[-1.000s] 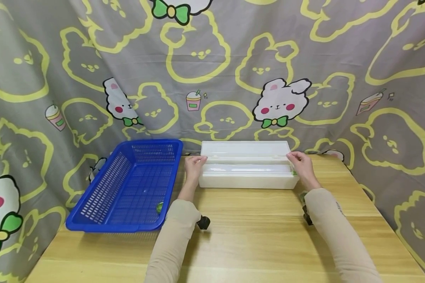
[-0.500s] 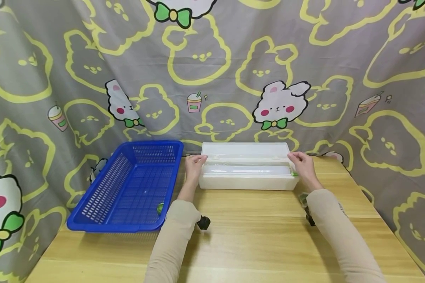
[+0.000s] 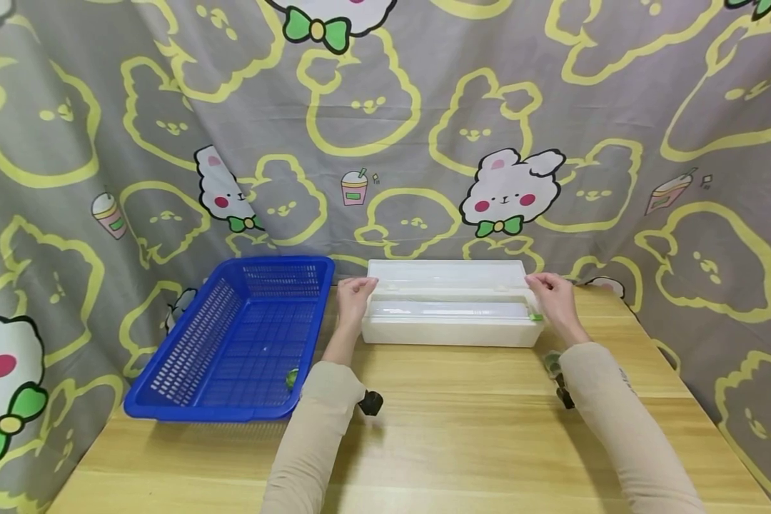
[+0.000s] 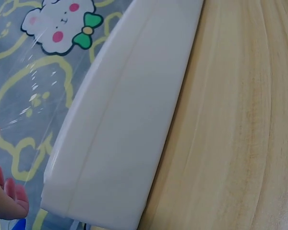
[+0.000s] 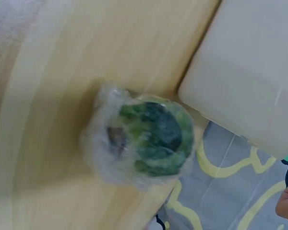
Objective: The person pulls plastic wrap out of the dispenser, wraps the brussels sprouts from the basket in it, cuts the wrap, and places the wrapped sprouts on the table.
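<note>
A white cling film dispenser box (image 3: 450, 332) lies lengthwise at the back of the table, its lid (image 3: 445, 275) raised and the roll (image 3: 450, 309) showing inside. At its left end my left hand (image 3: 353, 300) pinches a corner of clear cling film (image 4: 36, 96), which shows as thin glints in the left wrist view. My right hand (image 3: 552, 296) pinches the film's other corner past the right end, so the sheet stretches between both hands above the box. Beside my right forearm sits a green vegetable wrapped in film (image 5: 156, 139), below the box's right end.
A blue plastic basket (image 3: 228, 414) stands to the left, with a green vegetable (image 3: 292, 378) in its near right part. Behind the wooden table (image 3: 462, 442) hangs a grey patterned curtain (image 3: 398, 128). Dark camera mounts (image 3: 370, 403) project near the wrists.
My right hand has shifted slightly up and to the right, still pinching the film. The left hand has hardly moved, and the box, basket and vegetables stay put.
</note>
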Demonstrator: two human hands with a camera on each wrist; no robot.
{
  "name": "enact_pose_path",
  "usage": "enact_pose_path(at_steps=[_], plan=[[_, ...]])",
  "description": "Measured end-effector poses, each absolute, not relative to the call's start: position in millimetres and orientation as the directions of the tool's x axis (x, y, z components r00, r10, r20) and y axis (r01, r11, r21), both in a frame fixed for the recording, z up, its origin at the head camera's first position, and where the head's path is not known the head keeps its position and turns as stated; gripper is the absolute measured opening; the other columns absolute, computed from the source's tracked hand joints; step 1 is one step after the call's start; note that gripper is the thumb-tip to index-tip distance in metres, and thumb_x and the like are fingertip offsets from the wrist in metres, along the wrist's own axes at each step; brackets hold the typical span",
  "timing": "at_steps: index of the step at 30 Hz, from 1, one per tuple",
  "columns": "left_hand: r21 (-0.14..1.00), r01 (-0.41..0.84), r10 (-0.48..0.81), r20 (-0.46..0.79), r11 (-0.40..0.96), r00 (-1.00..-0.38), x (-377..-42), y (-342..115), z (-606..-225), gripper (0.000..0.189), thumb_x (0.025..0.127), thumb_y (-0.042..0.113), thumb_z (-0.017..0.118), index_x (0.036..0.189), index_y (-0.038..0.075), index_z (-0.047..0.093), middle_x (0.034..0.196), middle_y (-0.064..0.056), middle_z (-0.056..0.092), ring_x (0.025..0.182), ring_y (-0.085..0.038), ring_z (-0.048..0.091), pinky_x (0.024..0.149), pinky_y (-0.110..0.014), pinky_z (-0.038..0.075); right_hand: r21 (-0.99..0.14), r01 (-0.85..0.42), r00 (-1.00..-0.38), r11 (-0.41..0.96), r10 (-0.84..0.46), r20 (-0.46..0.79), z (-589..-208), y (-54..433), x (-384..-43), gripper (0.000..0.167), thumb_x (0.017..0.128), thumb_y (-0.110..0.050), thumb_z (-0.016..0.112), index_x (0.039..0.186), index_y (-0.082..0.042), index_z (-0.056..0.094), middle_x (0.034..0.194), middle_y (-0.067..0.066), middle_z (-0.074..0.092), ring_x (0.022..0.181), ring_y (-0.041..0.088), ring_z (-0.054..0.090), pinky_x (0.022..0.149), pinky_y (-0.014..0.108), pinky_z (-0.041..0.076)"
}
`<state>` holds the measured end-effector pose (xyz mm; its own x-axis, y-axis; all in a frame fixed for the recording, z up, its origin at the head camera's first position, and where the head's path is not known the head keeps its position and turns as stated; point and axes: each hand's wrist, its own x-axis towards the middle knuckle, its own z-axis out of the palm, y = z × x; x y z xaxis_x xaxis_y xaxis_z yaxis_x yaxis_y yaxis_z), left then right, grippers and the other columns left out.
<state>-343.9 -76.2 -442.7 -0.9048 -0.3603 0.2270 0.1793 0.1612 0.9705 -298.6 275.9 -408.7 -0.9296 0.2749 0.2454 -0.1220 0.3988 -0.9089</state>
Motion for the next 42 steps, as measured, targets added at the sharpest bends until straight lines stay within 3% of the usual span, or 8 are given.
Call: enact_pose_path(at_steps=[4, 8, 11, 17, 27, 42], plan=[[0.972, 0.144, -0.356, 0.202, 0.183, -0.912, -317.4, -68.8, -410.1, 0.019, 0.079, 0.013, 0.07, 0.088, -0.004, 0.07, 0.097, -0.009, 0.051, 0.093, -0.02, 0.046, 0.08, -0.03, 0.038, -0.925, -0.125, -0.929, 0.358, 0.284, 0.235, -403.7, 277.3, -297.7, 0.025, 0.088, -0.025, 0.06, 0.09, -0.001, 0.062, 0.07, -0.01, 0.042, 0.068, 0.005, 0.038, 0.059, 0.017, 0.032], [0.974, 0.138, -0.353, 0.194, 0.179, -0.915, -313.9, -68.3, -403.2, 0.019, 0.08, 0.013, 0.069, 0.089, -0.005, 0.069, 0.095, -0.006, 0.049, 0.09, -0.017, 0.045, 0.077, -0.026, 0.037, -0.938, -0.114, -0.939, 0.327, 0.273, 0.209, -400.4, 278.8, -296.9, 0.011, 0.088, -0.029, 0.06, 0.08, -0.021, 0.059, 0.073, -0.009, 0.041, 0.069, 0.006, 0.037, 0.058, 0.017, 0.032], [0.977, 0.143, -0.354, 0.192, 0.158, -0.915, -314.1, -67.9, -401.0, 0.02, 0.08, 0.011, 0.069, 0.089, -0.006, 0.069, 0.093, -0.005, 0.048, 0.089, -0.017, 0.044, 0.076, -0.027, 0.037, -0.944, -0.118, -0.939, 0.308, 0.275, 0.207, -399.3, 279.8, -297.0, 0.012, 0.088, -0.027, 0.06, 0.077, -0.028, 0.058, 0.075, -0.01, 0.044, 0.07, 0.005, 0.039, 0.059, 0.017, 0.034], [0.978, 0.148, -0.345, 0.192, 0.148, -0.919, -313.1, -67.5, -395.2, 0.02, 0.081, 0.011, 0.069, 0.09, -0.006, 0.069, 0.091, -0.004, 0.047, 0.085, -0.014, 0.045, 0.072, -0.023, 0.039, -0.951, -0.136, -0.927, 0.276, 0.303, 0.221, -396.9, 280.8, -297.0, 0.017, 0.086, -0.023, 0.063, 0.073, -0.032, 0.059, 0.077, -0.014, 0.047, 0.077, 0.003, 0.041, 0.065, 0.018, 0.034], [0.98, 0.168, -0.353, 0.195, 0.107, -0.915, -307.8, -65.3, -385.3, 0.019, 0.081, 0.009, 0.068, 0.091, -0.008, 0.067, 0.089, -0.002, 0.047, 0.088, -0.015, 0.042, 0.078, -0.027, 0.035, -0.946, -0.214, -0.91, 0.243, 0.303, 0.284, -391.5, 283.0, -296.0, 0.024, 0.085, -0.02, 0.065, 0.068, -0.037, 0.061, 0.072, -0.016, 0.049, 0.072, 0.003, 0.042, 0.059, 0.015, 0.034], [0.979, 0.175, -0.363, 0.203, 0.108, -0.91, -302.8, -65.1, -371.4, 0.02, 0.08, 0.008, 0.068, 0.092, -0.008, 0.068, 0.082, 0.001, 0.046, 0.076, -0.009, 0.038, 0.068, -0.021, 0.033, -0.938, -0.235, -0.905, 0.254, 0.294, 0.307, -380.7, 284.9, -294.9, 0.024, 0.085, -0.02, 0.064, 0.07, -0.037, 0.06, 0.072, -0.016, 0.051, 0.069, 0.0, 0.046, 0.059, 0.015, 0.035]])
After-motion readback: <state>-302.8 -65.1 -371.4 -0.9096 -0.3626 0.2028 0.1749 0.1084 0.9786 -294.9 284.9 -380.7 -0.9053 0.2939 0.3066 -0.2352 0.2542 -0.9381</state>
